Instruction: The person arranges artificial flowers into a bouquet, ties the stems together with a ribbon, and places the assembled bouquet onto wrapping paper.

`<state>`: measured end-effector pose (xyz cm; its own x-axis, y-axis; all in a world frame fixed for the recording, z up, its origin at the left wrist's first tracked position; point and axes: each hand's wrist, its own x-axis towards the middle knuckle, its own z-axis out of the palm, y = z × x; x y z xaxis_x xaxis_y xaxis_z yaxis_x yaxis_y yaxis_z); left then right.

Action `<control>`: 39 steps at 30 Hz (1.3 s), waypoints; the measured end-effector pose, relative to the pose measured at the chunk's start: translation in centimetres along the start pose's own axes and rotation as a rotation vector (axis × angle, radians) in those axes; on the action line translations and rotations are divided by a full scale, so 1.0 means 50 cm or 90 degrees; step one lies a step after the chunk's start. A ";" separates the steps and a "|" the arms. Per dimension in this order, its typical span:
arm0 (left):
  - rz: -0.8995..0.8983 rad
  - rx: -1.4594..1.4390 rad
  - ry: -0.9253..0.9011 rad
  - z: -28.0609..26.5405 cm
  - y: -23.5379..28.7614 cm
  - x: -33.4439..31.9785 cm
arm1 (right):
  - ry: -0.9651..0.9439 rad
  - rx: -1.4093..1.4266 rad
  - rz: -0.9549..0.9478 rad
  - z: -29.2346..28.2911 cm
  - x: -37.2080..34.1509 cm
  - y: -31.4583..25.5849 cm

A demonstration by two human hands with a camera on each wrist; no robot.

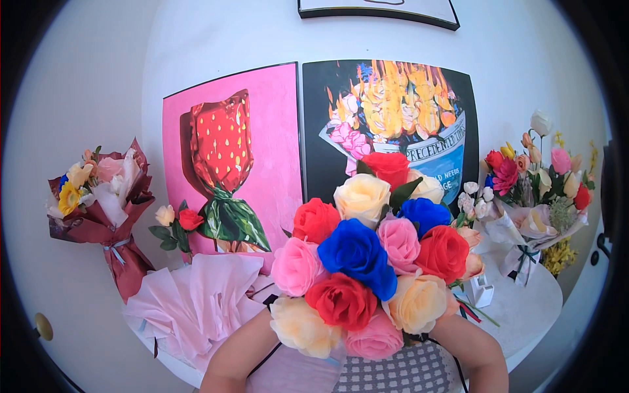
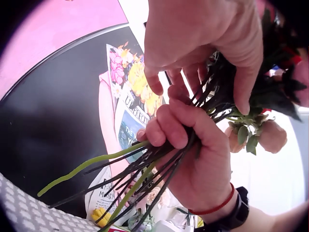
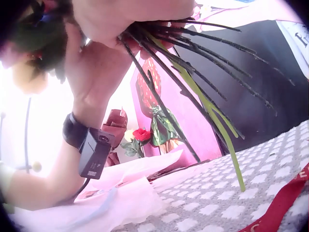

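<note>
A round bouquet of artificial roses [image 1: 357,259] in red, blue, pink and cream fills the middle of the head view, hiding both hands there. In the left wrist view my right hand [image 2: 193,145] grips the bundled stems [image 2: 159,162], its fingers wrapped around them. Above it, my left hand [image 2: 203,38] arches over the stems just under the blooms, thumb on one side and curved fingers on the other. The right wrist view has the right hand [image 3: 133,19] around the stems, whose dark and green ends fan out over a grey-and-white patterned cloth [image 3: 231,193].
Pale pink wrapping paper [image 1: 196,301] lies on the white table [image 1: 524,308] at left. A maroon-wrapped bouquet [image 1: 121,223] stands left, a white-wrapped one [image 1: 531,223] right. Two paintings [image 1: 272,164] lean on the wall behind. A red ribbon [image 3: 277,208] lies on the patterned cloth.
</note>
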<state>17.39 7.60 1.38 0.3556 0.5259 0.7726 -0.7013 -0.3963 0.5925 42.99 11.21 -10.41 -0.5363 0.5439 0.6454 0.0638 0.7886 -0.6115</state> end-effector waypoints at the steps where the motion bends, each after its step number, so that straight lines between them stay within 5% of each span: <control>1: 0.002 -0.001 -0.001 -0.001 -0.004 -0.005 | 0.001 0.006 0.001 -0.011 -0.011 0.003; 2: 0.004 -0.002 -0.003 -0.002 0.002 0.010 | 0.002 0.013 0.003 -0.024 -0.038 0.012; 3: 0.005 -0.002 -0.004 -0.009 0.006 0.003 | 0.003 0.019 0.004 0.089 0.201 -0.074; 5: 0.009 -0.003 -0.008 0.000 -0.009 0.013 | 0.007 0.032 0.005 -0.014 -0.010 0.002; 11: 0.027 -0.007 -0.024 -0.014 -0.008 0.008 | 0.014 0.062 0.006 -0.023 -0.106 0.041; 13: 0.031 -0.008 -0.028 -0.014 -0.013 0.010 | 0.016 0.074 0.008 0.017 0.019 -0.007; 16: 0.029 -0.013 -0.036 -0.021 -0.012 0.015 | 0.028 0.093 0.014 0.009 -0.056 0.022; 20: 0.031 -0.018 -0.043 -0.049 0.002 -0.009 | 0.037 0.120 0.022 0.038 0.012 -0.003; 22: 0.032 -0.020 -0.046 -0.051 0.001 -0.001 | 0.042 0.134 0.025 0.050 0.143 -0.053; 25: 0.033 -0.025 -0.051 -0.058 0.006 0.016 | 0.050 0.154 0.032 0.010 0.002 -0.004; 32: 0.045 -0.037 -0.052 -0.087 0.030 0.032 | 0.055 0.196 0.048 -0.018 0.022 -0.016; 34: 0.023 0.211 -0.057 -0.073 0.043 0.031 | 0.056 0.208 0.053 -0.017 0.037 -0.021; 39: -0.033 0.169 -0.014 -0.059 0.040 0.026 | 0.063 0.237 0.066 -0.016 0.029 -0.019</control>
<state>14.60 9.71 2.89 0.4022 0.5358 0.7424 -0.4958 -0.5543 0.6686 42.82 11.46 -8.54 -0.4583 0.6548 0.6010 -0.2061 0.5794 -0.7885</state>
